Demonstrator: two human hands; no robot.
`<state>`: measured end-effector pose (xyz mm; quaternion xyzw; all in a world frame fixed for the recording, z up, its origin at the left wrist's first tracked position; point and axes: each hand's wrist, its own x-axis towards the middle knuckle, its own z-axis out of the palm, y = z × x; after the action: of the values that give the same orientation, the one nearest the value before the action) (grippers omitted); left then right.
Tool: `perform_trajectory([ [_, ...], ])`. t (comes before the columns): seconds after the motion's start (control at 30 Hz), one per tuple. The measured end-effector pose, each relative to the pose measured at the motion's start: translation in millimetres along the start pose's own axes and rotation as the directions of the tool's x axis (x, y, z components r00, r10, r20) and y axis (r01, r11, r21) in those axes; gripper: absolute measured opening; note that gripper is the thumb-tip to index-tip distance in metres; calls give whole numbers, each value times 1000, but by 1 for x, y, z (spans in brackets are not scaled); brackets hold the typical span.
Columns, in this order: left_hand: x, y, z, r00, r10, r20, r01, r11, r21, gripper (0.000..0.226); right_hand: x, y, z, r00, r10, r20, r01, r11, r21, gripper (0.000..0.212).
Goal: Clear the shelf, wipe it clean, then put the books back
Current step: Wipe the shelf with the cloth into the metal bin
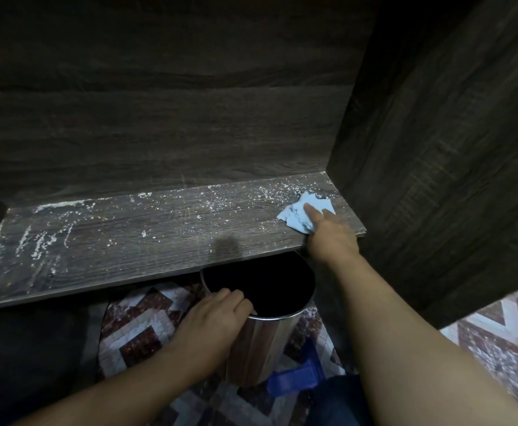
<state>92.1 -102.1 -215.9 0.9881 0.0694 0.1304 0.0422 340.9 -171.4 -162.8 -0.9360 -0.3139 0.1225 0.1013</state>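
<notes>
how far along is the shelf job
Clearing looks done: no books stand on the shelf. Wiping is in hand: the right hand presses a blue cloth at the shelf's right end; the left hand holds a metal bin by its rim below. White crumbs cover most of it; books not back.

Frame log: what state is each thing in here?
Shelf: bare of books, strewn with white crumbs, not yet wiped clean.
Cloth: crumpled, pressed onto the shelf's right end.
Right hand: index finger straight, pressing the cloth.
Bin: lidless, inside too dark to read, held below the shelf's front edge.
Left hand: fingers curled over the bin's rim.
</notes>
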Motion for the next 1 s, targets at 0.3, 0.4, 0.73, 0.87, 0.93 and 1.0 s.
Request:
perform_trajectory([
  [0.3, 1, -7, 2, 999, -32, 5, 32, 999, 12, 41, -10, -34, 5, 972, -222, 76, 226, 972, -56, 63],
  [0.4, 2, -9, 2, 1000, -27, 16, 27, 1000, 12, 42, -14, -37, -4, 957, -261, 129, 256, 965, 54, 58],
  [0.73, 1, -9, 0, 1000, -22, 21, 23, 999, -35, 46, 21, -18, -4, 937, -82, -339, 154, 969, 192, 68],
  [0.87, 0, -10, 0, 999, -29, 14, 30, 998, -46, 41, 31, -17, 6, 934, -77, -349, 106, 992, 63, 75],
  [0.93, 1, -11, 0, 999, -34, 10, 35, 998, -48, 39, 33, -16, 10, 967, -79, -240, 83, 997, 4, 74],
  [1.0, 1, -11, 0, 999, -35, 9, 35, 998, -52, 38, 33, -18, 13, 984, -108, -140, 99, 993, -70, 74],
])
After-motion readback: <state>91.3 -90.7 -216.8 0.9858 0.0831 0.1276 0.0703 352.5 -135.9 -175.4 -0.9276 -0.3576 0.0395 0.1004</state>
